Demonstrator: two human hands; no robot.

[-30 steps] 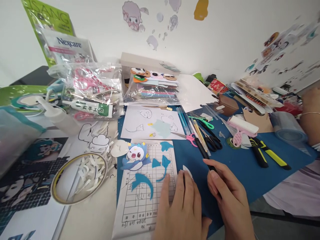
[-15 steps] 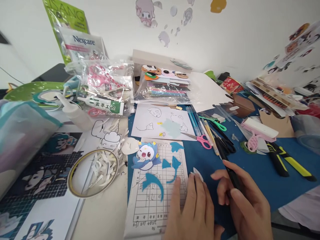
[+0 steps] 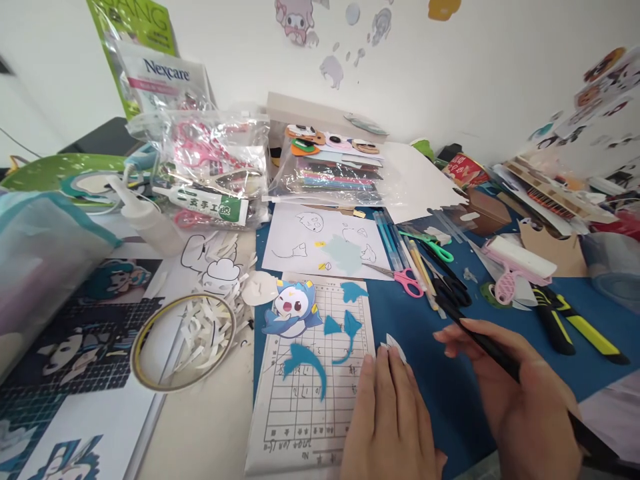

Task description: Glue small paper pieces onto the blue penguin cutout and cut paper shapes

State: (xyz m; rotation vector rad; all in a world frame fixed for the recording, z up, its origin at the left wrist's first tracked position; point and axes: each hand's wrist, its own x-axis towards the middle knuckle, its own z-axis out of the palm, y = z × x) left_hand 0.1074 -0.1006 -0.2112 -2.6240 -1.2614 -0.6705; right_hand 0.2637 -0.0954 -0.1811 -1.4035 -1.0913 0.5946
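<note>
Head cam, L to R: tape ring [image 3: 183,341] w/ paper scraps, gridded sheet [image 3: 313,390] w/ blue cutouts. My left hand [image 3: 393,417] flat, fingers together, pinning small white paper piece [image 3: 395,347] on blue mat [image 3: 500,333]. Right hand [image 3: 525,393] closed round black pen [image 3: 480,337], tip twd scissors [image 3: 453,290].

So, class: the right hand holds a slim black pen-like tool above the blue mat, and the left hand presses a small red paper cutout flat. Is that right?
Not quite. In the head view, the small paper cutout under the left hand is white, not red. The rest holds: the right hand grips the slim black pen-like tool above the blue mat.
</note>
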